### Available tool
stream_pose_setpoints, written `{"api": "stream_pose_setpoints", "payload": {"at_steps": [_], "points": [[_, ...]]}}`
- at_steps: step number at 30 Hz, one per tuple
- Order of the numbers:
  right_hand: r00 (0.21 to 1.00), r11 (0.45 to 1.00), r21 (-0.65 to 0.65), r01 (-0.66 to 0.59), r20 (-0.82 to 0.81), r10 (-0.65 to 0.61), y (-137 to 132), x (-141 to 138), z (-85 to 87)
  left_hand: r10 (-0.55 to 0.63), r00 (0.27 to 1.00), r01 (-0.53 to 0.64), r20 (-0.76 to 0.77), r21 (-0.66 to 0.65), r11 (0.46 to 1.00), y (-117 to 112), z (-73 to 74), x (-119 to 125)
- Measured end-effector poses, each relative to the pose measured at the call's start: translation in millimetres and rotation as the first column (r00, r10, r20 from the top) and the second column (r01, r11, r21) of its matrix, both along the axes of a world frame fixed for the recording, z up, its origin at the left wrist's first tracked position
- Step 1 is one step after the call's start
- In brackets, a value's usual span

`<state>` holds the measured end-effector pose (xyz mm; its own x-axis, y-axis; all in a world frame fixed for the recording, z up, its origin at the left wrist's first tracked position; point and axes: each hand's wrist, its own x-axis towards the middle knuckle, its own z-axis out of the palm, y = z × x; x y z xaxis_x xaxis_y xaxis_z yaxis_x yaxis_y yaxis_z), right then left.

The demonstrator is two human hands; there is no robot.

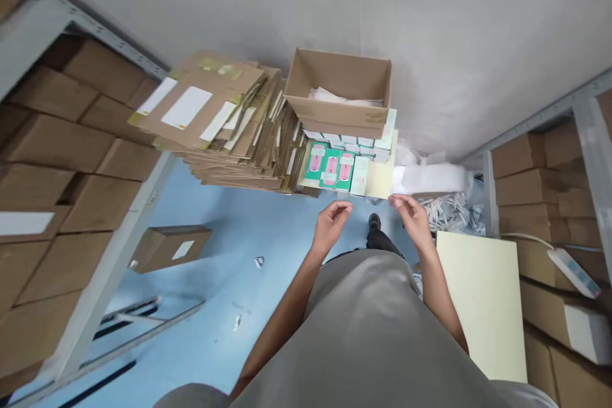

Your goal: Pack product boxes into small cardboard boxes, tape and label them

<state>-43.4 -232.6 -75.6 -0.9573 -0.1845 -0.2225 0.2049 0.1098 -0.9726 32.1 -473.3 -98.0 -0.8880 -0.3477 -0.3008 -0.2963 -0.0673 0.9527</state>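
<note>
Now, left hand [331, 224]: in front of the surface [381, 182], near its front edge; fingers curled, tips drawn close to the thumb. I cannot tell whether they pinch anything.
Right hand [412, 215]: beside the front right corner, fingers bent towards the thumb; whether they grip something thin or touch the corner, I cannot tell.
Green boxes [329, 169]: three side by side at the front edge, towards the left corner, pink panels up.
Pale box [359, 175]: just right of them, same edge.
Back edge: rows of pale boxes, partly hidden by an open carton [339, 120] with white papers [342, 97] inside.
Left edge: crowded by a tall, uneven stack of flattened cardboard [220, 80].
Right edge: white wrap [430, 178] and a heap of white scraps [452, 211] lie beyond it.
Floor [210, 306]: blue, a closed carton [162, 248] on the left.
Labels: white stickers on the cardboard and closed carton; print too small to read, on the green boxes too.
</note>
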Motion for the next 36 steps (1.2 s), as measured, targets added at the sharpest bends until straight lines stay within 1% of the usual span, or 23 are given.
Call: {"api": "stream_pose_setpoints", "payload": {"at_steps": [2, 4, 6, 8, 9, 10, 11, 13, 14, 15, 16, 18, 21, 23, 25, 29, 32, 36], "points": [[0.995, 0.995, -0.008, -0.103, 0.007, 0.103, -13, -30, -8.9, 0.061, 0.998, -0.061, 0.005, -0.018, 0.998, -6, 0.2, -16], [0.979, 0.979, -0.018, -0.205, 0.021, 0.205, -24, -56, -24.1, 0.115, 0.993, -0.115, 0.013, -0.016, 0.993, -9, -3.8, -30], [0.949, 0.95, 0.005, -0.312, 0.054, 0.311, -33, -79, -44.4, 0.161, 0.986, -0.162, 0.05, 0.019, 0.987, -10, -13.5, -40], [0.906, 0.904, 0.087, -0.42, 0.105, 0.41, -42, -99, -65.9, 0.192, 0.971, -0.207, 0.143, 0.106, 0.973, -10, -28.6, -47], [0.881, 0.87, 0.15, -0.47, 0.134, 0.453, -47, -108, -75.7, 0.2, 0.957, -0.237, 0.212, 0.169, 0.957, -9, -37.8, -50], [0.857, 0.829, 0.22, -0.514, 0.161, 0.489, -53, -116, -84.1, 0.205, 0.935, -0.278, 0.29, 0.241, 0.93, -9, -47.8, -53], [0.835, 0.782, 0.294, -0.55, 0.184, 0.518, -60, -124, -91.2, 0.205, 0.905, -0.331, 0.373, 0.314, 0.89, -9, -58.4, -56], [0.802, 0.677, 0.442, -0.588, 0.207, 0.561, -76, -140, -101.1, 0.197, 0.821, -0.464, 0.536, 0.424, 0.777, -10, -80.8, -65], [0.789, 0.626, 0.508, -0.592, 0.205, 0.579, -86, -148, -104.3, 0.182, 0.775, -0.522, 0.605, 0.451, 0.724, -10, -92.0, -70], [0.778, 0.578, 0.566, -0.588, 0.199, 0.596, -96, -157, -106.9, 0.162, 0.733, -0.566, 0.661, 0.46, 0.684, -10, -103.1, -75], [0.766, 0.532, 0.616, -0.581, 0.194, 0.612, -106, -165, -108.9, 0.141, 0.703, -0.588, 0.697, 0.459, 0.667, -10, -113.6, -81], [0.74, 0.443, 0.691, -0.571, 0.198, 0.643, -126, -180, -112.7, 0.105, 0.67, -0.596, 0.735, 0.449, 0.665, -10, -132.7, -92], [0.691, 0.305, 0.747, -0.591, 0.273, 0.669, -149, -195, -119.3, 0.053, 0.654, -0.578, 0.755, 0.452, 0.679, -10, -155.4, -101], [0.671, 0.238, 0.756, -0.61, 0.334, 0.661, -158, -197, -124.3, 0.012, 0.652, -0.56, 0.758, 0.471, 0.681, -11, -167.4, -103], [0.673, 0.206, 0.761, -0.616, 0.372, 0.639, -162, -193, -128.8, -0.029, 0.655, -0.54, 0.755, 0.495, 0.68, -15, -177.6, -103], [0.695, 0.19, 0.778, -0.599, 0.388, 0.605, -166, -181, -133.1, -0.081, 0.667, -0.505, 0.741, 0.529, 0.682, -27, -194.0, -100], [0.696, 0.178, 0.782, -0.598, 0.396, 0.598, -167, -176, -133.1, -0.104, 0.687, -0.482, 0.719, 0.558, 0.676, -36, -202.7, -96], [0.702, 0.165, 0.793, -0.587, 0.397, 0.591, -166, -163, -135.5, -0.135, 0.714, -0.443, 0.688, 0.592, 0.674, -43, -210.2, -89]]}}
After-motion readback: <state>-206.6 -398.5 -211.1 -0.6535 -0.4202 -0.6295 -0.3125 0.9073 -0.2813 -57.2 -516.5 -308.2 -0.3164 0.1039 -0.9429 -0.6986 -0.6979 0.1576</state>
